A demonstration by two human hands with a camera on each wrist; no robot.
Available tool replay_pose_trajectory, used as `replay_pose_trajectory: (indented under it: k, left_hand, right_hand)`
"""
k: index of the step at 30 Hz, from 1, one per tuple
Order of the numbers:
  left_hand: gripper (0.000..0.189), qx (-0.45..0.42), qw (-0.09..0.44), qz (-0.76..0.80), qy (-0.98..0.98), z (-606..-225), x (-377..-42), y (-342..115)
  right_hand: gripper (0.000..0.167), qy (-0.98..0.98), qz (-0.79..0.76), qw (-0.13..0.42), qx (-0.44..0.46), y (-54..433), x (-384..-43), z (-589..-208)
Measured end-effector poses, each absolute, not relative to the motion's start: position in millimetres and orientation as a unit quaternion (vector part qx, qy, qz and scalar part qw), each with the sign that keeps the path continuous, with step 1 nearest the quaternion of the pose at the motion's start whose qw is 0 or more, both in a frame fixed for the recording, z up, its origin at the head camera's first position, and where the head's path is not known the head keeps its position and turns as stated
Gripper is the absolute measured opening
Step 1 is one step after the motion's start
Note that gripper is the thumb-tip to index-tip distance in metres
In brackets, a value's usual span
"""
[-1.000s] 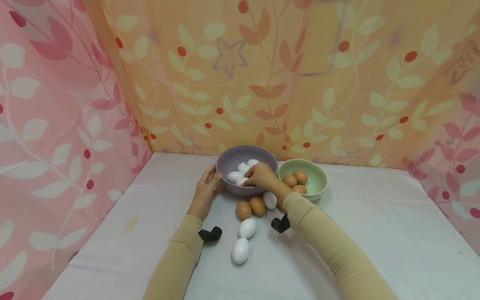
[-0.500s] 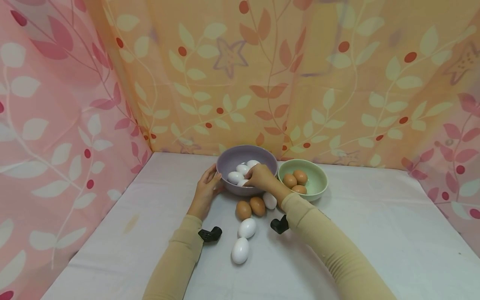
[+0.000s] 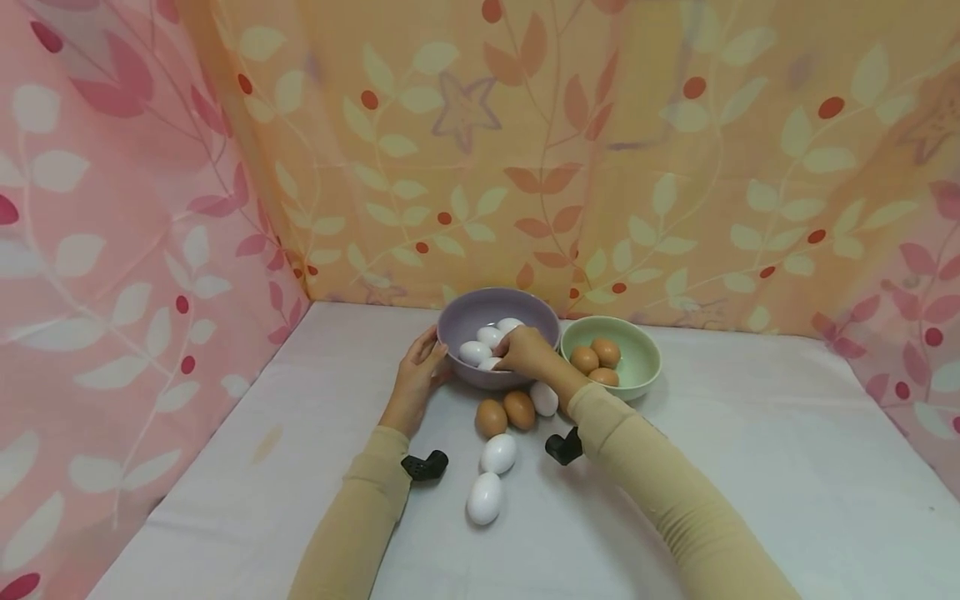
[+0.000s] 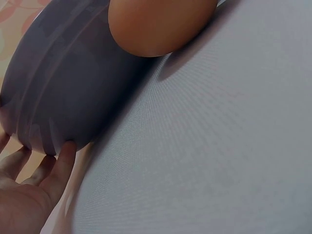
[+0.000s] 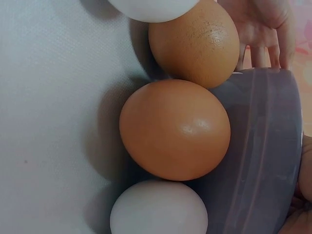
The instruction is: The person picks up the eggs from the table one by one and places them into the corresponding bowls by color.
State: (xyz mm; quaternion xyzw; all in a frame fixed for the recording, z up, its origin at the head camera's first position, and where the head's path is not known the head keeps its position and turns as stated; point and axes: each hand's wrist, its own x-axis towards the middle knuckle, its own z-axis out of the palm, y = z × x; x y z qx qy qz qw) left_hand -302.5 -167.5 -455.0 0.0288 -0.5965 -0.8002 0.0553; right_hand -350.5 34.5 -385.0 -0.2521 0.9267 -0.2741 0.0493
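My left hand (image 3: 414, 379) rests against the left side of the purple bowl (image 3: 467, 310). In the left wrist view its spread fingers (image 4: 62, 168) touch the bowl's outer wall. Inside that bowl lie several white eggs (image 3: 474, 353). My right hand (image 3: 531, 354) reaches over the near rim and pinches a white egg (image 3: 489, 364), partly hidden by the fingers. Just in front of the bowl two brown eggs (image 3: 491, 418) and a white egg (image 3: 545, 399) form a row on the cloth. Two more white eggs (image 3: 484, 498) lie nearer to me.
A pale green bowl (image 3: 642, 358) with three brown eggs (image 3: 584, 360) stands right beside the purple one, behind my right forearm. White cloth (image 3: 750, 450) covers the table. Patterned curtains (image 3: 465, 192) close off the back and sides. Each wrist carries a black camera mount (image 3: 425, 466).
The whole head view has shifted slightly to the right. Both hands keep their places at the purple bowl, and the eggs lie as before.
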Motion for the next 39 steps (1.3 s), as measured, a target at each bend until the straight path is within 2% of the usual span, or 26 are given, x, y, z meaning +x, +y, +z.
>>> replay_pose_trajectory:
  k: [10,20,29,39]
  left_hand:
    - [0.054,0.027,0.06,-0.8,-0.596,-456,-303,-165]
    - [0.052,0.028,0.054,-0.792,-0.607,-452,-304,-163]
    - [0.051,0.031,0.058,-0.8,-0.596,-451,-299,-169]
    - [0.052,0.037,0.056,-0.8,-0.596,-451,-299,-168]
  right_hand:
    - [0.033,0.914,-0.316,0.06,-0.248,42,-352,-384]
    - [0.037,0.8,-0.554,0.091,-0.21,73,-326,-381]
    - [0.044,0.777,-0.566,0.127,-0.242,86,-281,-381]
    - [0.049,0.783,-0.561,0.16,-0.217,96,-263,-397]
